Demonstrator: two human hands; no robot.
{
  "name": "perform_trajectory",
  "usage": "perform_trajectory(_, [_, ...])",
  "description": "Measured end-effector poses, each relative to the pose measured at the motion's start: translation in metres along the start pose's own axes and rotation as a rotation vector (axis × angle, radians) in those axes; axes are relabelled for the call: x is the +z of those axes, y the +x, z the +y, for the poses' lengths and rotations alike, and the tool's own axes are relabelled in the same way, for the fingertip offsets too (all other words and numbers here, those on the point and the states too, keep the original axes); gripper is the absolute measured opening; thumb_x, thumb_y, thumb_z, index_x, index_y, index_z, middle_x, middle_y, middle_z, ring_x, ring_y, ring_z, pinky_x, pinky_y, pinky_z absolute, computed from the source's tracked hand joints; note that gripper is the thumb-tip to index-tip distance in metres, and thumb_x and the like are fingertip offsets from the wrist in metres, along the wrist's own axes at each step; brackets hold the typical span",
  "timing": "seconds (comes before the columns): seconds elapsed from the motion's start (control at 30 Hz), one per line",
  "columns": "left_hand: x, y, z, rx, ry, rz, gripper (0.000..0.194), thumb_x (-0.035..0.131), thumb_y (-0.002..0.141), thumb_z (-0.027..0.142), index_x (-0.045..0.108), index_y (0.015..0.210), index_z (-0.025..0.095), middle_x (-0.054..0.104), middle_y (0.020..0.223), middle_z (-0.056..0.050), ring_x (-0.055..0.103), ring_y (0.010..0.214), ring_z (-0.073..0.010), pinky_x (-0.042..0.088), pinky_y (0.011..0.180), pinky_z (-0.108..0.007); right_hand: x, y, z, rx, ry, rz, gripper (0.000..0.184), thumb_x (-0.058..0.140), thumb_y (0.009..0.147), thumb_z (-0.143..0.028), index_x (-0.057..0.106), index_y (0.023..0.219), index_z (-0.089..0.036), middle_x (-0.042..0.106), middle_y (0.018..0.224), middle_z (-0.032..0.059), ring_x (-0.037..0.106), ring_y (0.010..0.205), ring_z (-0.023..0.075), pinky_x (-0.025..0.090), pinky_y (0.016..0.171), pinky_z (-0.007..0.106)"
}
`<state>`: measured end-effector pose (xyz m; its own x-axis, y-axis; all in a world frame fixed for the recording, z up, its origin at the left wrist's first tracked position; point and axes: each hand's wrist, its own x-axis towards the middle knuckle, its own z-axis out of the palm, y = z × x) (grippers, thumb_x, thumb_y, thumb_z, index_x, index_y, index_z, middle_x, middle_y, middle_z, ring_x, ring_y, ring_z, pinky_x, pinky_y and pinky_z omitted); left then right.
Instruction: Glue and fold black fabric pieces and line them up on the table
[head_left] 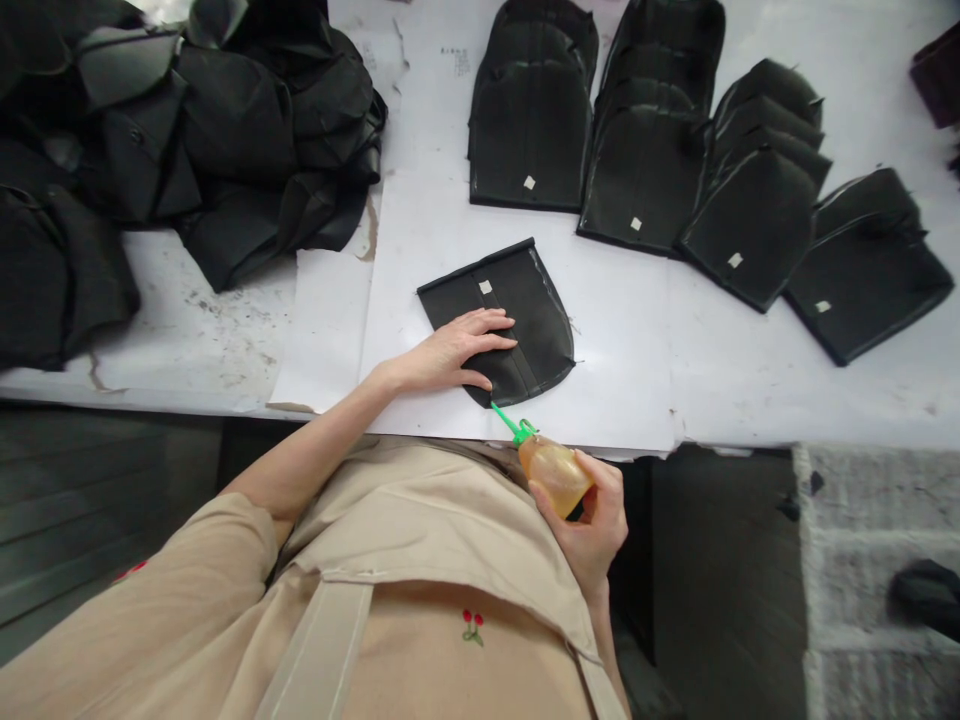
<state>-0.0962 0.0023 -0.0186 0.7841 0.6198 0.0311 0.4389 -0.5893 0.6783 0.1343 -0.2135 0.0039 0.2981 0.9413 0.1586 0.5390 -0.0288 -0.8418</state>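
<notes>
A black, flat, round-ended leather-like piece (536,325) with a small pale sticker lies on the white-covered table in front of me. My left hand (469,350) rests flat on it, fingers stretched out. Low at the table's front edge, my right hand (596,520) is wrapped round a soft squeeze bottle (553,472) of amber liquid with a green nozzle. The bottle is tilted, and its nozzle tip meets the piece's near edge, close to my left thumb. Whether any liquid is coming out is too small to tell.
Several overlapping stacks of similar black pieces (532,130) fan across the back and right of the table (622,330). A large heap of black material (232,120) covers the left side. A grey-white textured surface (877,560) stands at the lower right.
</notes>
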Motion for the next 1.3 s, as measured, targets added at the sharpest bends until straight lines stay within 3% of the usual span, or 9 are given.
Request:
perform_trajectory(0.37, [0.001,-0.001,-0.002,0.019,-0.004,0.019,0.063,0.078,0.083,0.040,0.058,0.139,0.022,0.045,0.155,-0.015,0.034,0.149,-0.0302,0.028,0.123,-0.053,0.005,0.005,0.005,0.004,-0.015,0.039,0.057,0.085,0.074,-0.034,0.059,0.124,-0.023,0.062,0.109,0.0070,0.064,0.100,0.0245,0.059,0.083,0.042])
perform_trajectory(0.67, [0.002,0.000,0.001,-0.006,0.011,0.023,0.061,0.077,0.084,0.040,0.058,0.139,0.023,0.046,0.155,-0.014,0.034,0.149,-0.0311,0.031,0.122,-0.054,-0.003,0.004,0.007,0.066,0.051,-0.020,0.056,0.085,0.074,-0.035,0.060,0.123,-0.022,0.062,0.111,0.0077,0.064,0.102,0.0255,0.059,0.084,0.043])
perform_trajectory(0.87, [0.010,0.006,0.010,-0.044,0.071,0.062,0.061,0.078,0.082,0.040,0.059,0.137,0.022,0.048,0.153,-0.016,0.037,0.147,-0.0337,0.035,0.118,-0.057,-0.013,0.007,0.010,0.209,0.105,0.025,0.052,0.084,0.075,-0.038,0.063,0.120,-0.022,0.062,0.110,0.0067,0.064,0.101,0.0247,0.059,0.084,0.040])
perform_trajectory(1.07, [0.016,0.015,0.019,-0.082,0.186,0.084,0.060,0.077,0.083,0.042,0.060,0.135,0.017,0.049,0.151,-0.019,0.040,0.145,-0.0332,0.037,0.116,-0.052,-0.021,0.009,0.012,0.384,0.211,0.151,0.053,0.084,0.073,-0.037,0.063,0.119,-0.022,0.063,0.114,0.0060,0.066,0.098,0.0235,0.059,0.083,0.038])
perform_trajectory(1.2, [0.020,0.022,0.026,-0.105,0.266,0.096,0.060,0.077,0.083,0.046,0.061,0.134,0.018,0.050,0.149,-0.018,0.041,0.142,-0.0343,0.037,0.114,-0.052,-0.022,0.011,0.013,0.470,0.338,0.273,0.049,0.076,0.080,-0.041,0.059,0.121,-0.021,0.064,0.109,0.0065,0.066,0.088,0.0213,0.057,0.068,0.032])
perform_trajectory(1.3, [0.024,0.029,0.034,-0.130,0.376,0.109,0.058,0.075,0.084,0.048,0.062,0.132,0.019,0.053,0.144,-0.018,0.044,0.136,-0.0363,0.038,0.109,-0.053,-0.020,0.014,0.014,0.455,0.474,0.263,0.040,0.054,0.093,-0.047,0.054,0.122,-0.019,0.062,0.103,0.0089,0.064,0.075,0.0190,0.052,0.055,0.028])
